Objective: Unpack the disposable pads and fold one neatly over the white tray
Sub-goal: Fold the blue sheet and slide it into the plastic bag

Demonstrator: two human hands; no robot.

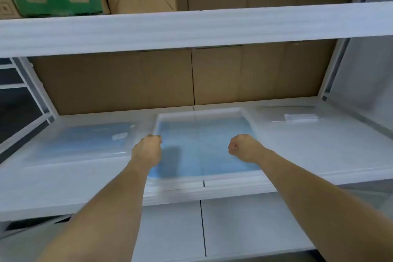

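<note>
I see the shallow white rectangular plastic tray point(247, 116) at the shelf's centre, a pale blue disposable pad point(204, 144) spread flat inside it, and at its nine o'clock a clear-wrapped pack of blue pads point(85, 142) lying flat.

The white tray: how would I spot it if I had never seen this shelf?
Find the lower white shelf backed by brown cardboard. The white tray sits at its middle, just beyond the person's two fists. Unlike the flat clear-wrapped pack of blue pads to its left, it has a raised white rim and a blue pad spread inside it.
</note>
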